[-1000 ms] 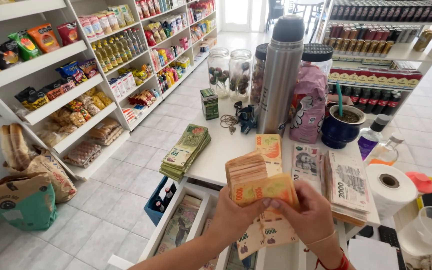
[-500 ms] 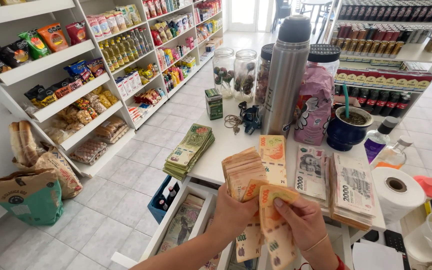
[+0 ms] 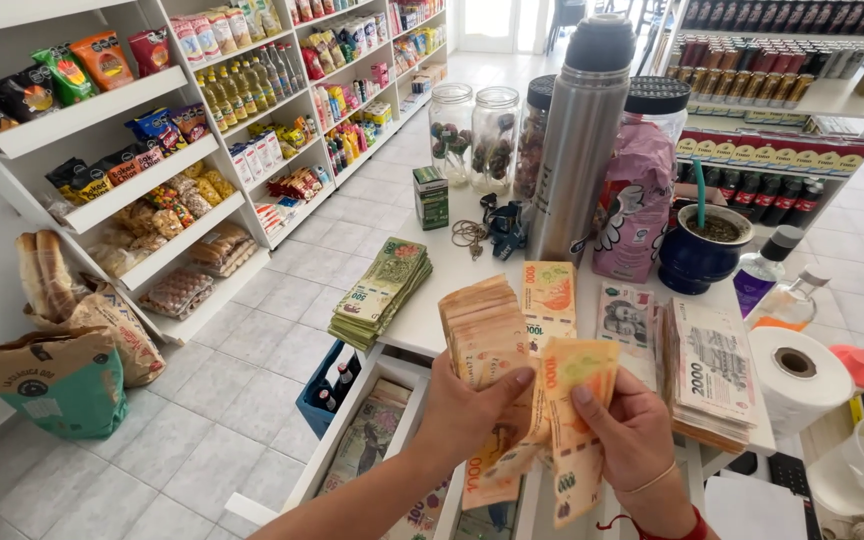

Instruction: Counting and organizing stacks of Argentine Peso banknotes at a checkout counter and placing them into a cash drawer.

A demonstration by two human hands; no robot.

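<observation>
Two hands over counter (image 3: 432,300), left hand (image 3: 472,415) grip clamped on orange banknote wad (image 3: 487,335), right hand (image 3: 632,435) pinching folded notes (image 3: 574,400)

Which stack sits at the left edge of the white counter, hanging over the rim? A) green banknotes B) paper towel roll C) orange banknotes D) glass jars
A: the green banknotes lie fanned over the left rim of the counter, while the orange banknotes are in the left hand.

Around the tall steel flask (image 3: 580,140) on the worktop (image 3: 432,300) stand glass jars (image 3: 473,135) behind, a pink bag (image 3: 636,200) beside it, a blue cup (image 3: 699,255) further right, keys (image 3: 470,236) in front.
</observation>
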